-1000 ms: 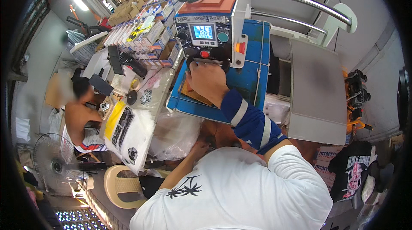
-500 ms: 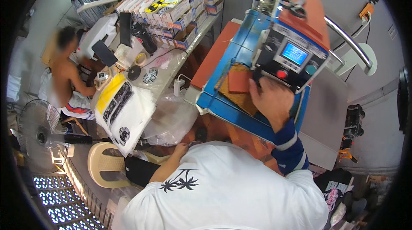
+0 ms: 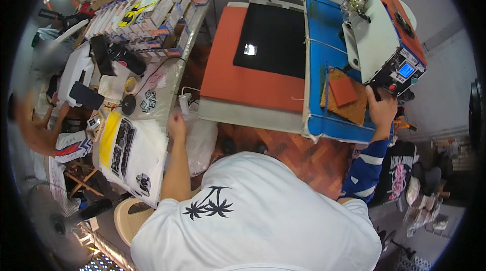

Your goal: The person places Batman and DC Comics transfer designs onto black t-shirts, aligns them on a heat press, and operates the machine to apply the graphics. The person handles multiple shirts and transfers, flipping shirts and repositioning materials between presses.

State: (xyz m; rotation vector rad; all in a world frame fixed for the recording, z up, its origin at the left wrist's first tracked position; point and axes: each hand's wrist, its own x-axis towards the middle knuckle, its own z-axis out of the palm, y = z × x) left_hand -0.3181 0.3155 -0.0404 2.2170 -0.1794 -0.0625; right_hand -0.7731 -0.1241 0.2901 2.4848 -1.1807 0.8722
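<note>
My right hand [image 3: 380,105] is closed on the black handle [image 3: 375,92] below the control panel of the heat press head [image 3: 405,71]. Beside it, a small orange pad [image 3: 342,90] lies on a tan board [image 3: 357,114] over the blue platen [image 3: 324,23]. An orange lower pad [image 3: 224,48] is uncovered, carrying a black cloth [image 3: 273,33] with a small shiny patch [image 3: 250,49]. My left hand [image 3: 176,125] hangs by the worktable's near edge, beside a white power plug [image 3: 185,103], fingers loosely bent and apart, with nothing visible in them.
The left worktable [image 3: 162,94] carries stacked boxes [image 3: 167,13], printed sheets [image 3: 131,157], phones and tape. A shirtless person [image 3: 35,134] sits beyond it. A standing fan [image 3: 58,225] and plastic chair [image 3: 124,223] are at lower left. Dark garments [image 3: 392,190] hang at lower right.
My right hand and the press head have swung rightward, exposing the orange pad and black cloth. My left hand has come up and forward from beside my body. The view has shifted.
</note>
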